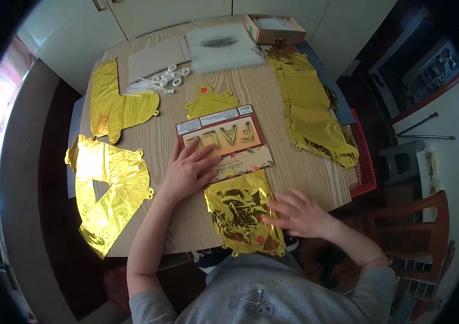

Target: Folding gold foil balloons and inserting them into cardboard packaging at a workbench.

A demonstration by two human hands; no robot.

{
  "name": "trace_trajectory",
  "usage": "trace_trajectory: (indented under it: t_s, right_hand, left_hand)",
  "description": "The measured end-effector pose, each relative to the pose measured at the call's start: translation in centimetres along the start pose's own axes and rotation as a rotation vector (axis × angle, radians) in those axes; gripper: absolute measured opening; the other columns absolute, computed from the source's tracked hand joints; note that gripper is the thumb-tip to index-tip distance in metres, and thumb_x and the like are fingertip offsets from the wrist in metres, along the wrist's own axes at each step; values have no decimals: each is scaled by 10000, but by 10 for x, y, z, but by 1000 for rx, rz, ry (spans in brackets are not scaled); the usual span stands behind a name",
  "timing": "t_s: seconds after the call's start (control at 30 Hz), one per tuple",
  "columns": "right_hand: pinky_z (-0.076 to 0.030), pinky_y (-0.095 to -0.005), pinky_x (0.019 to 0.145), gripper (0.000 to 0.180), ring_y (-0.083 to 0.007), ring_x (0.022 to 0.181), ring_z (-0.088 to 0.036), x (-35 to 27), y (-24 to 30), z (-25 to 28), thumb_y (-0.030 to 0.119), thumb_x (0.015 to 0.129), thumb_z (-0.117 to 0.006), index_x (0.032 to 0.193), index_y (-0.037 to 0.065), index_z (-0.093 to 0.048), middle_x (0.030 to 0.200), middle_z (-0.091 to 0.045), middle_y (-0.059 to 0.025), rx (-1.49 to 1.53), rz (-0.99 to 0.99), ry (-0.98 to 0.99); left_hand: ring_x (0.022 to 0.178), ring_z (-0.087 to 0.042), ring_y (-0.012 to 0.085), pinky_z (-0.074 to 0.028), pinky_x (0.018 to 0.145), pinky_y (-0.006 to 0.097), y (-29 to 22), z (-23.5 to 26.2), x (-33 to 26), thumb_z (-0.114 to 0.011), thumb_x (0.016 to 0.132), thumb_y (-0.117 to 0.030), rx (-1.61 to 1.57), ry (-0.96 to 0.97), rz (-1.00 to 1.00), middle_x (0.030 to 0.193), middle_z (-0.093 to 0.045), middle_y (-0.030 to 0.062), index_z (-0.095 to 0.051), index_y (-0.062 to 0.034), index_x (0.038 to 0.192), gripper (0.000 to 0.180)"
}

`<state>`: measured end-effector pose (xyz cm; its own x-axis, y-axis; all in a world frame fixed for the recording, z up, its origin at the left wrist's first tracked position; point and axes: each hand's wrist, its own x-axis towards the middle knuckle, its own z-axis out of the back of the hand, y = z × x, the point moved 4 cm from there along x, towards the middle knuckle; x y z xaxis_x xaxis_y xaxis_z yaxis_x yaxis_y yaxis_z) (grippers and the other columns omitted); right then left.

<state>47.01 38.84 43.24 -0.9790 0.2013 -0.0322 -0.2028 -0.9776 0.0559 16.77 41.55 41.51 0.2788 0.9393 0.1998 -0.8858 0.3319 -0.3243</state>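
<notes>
A printed packaging card [235, 154], with a dark red border and pictures of gold balloon letters, lies across a flat gold foil balloon [240, 205] near the table's front edge. My left hand [189, 170] rests on the card's left side, fingers spread. Beside the lower right edge of that foil is my right hand [299, 213], its fingers apart and nothing seen in them; whether the fingertips touch the foil I cannot tell. More gold foil [210, 101] with a red dot sticks out beyond the card's far edge. The card hides the foil's middle.
Flat gold letter balloons lie at left [116, 108], near left [113, 186] and right [313, 102]. White ribbon rolls [171, 75] and thin white sticks [145, 86] sit farther back, near a translucent sheet [224, 48] and a cardboard box [276, 35]. A red basket [363, 156] stands beside the table.
</notes>
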Motion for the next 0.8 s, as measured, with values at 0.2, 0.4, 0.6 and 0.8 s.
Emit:
trace_trajectory:
  t_s: [0.2, 0.4, 0.6, 0.8]
  right_hand:
    - [-389, -394, 955, 193, -134, 1071, -553, 17, 18, 10, 162, 792, -638, 976, 207, -679, 1106, -626, 47, 79, 93, -484]
    - [-427, -364, 905, 127, -151, 1028, -567, 36, 5, 41, 165, 794, -625, 916, 156, -661, 1047, -645, 28, 247, 77, -565]
    - [-448, -372, 782, 112, -205, 845, -605, 65, -39, 57, 156, 784, -682, 866, 104, -625, 897, -638, -27, 459, -181, -736]
    - [-452, -430, 652, 273, -311, 709, -587, 134, -137, 34, 262, 844, -658, 868, -1, -586, 777, -592, -137, 853, -568, -562]
  left_hand:
    - [1358, -366, 315, -143, 1151, 527, 1, -1, 0, -646, 845, -352, 9, 7, 4, 1366, -533, 11, -661, -234, 1180, 356]
    - [1361, -361, 316, -146, 1150, 522, 1, 0, -1, -635, 855, -363, 20, 14, 7, 1374, -527, -1, -656, -242, 1190, 356]
    - [1367, -352, 312, -132, 1154, 530, 1, -1, -2, -632, 843, -315, 3, 7, 5, 1369, -529, 6, -651, -245, 1197, 361]
    - [1378, -323, 291, -114, 1164, 534, 17, -14, -4, -550, 731, -73, 77, 89, 32, 1316, -544, 92, -635, -102, 1177, 454]
